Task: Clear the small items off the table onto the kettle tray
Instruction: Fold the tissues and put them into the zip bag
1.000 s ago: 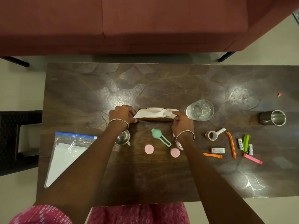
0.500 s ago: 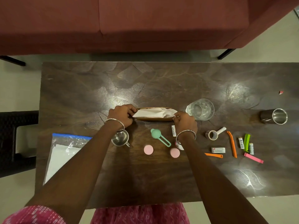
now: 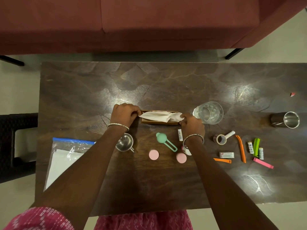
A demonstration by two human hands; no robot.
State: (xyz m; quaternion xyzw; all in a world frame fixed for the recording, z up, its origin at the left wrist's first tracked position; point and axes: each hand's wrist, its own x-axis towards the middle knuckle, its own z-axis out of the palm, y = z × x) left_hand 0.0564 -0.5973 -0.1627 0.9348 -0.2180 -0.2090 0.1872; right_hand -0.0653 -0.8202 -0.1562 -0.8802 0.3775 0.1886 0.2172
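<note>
- Head cam, looking straight down: a dark wooden table (image 3: 166, 83) with a swirly grain is taking up most of the shot and throwing back a few bright glare spots.
- A maroon sofa (image 3: 149, 22) is running along the far side, pale floor (image 3: 20, 90) is showing round the edges, and a dark chair (image 3: 15, 146) is sitting off the left end.
- The wooden tray (image 3: 159, 122) is sitting mid-table, long and narrow, with a crumpled white tissue (image 3: 159, 116) lying in it.
- The left hand (image 3: 123, 114) is curling its fingers together on the tissue's left tip. The right hand (image 3: 192, 124) is pinching the right end. There's a bangle on each wrist.
- A glass (image 3: 208, 112) is standing just beside the right hand, and a steel tumbler (image 3: 285, 120) is lying on its side far right.
- Near the front, a small steel cup (image 3: 124, 142), a mint scoop (image 3: 165, 141), a white tube (image 3: 180, 134) and two pink caps (image 3: 153, 154) are lying loose between the arms.
- Right of the right arm, a white scoop (image 3: 222, 138), orange clips (image 3: 241, 148), a small box (image 3: 226, 155), batteries (image 3: 250, 147), a green clip (image 3: 256, 146) and a pink clip (image 3: 263, 163) are lying clustered, all apart from the tray.
- A zip bag (image 3: 63, 160) is hanging over the left front edge.
</note>
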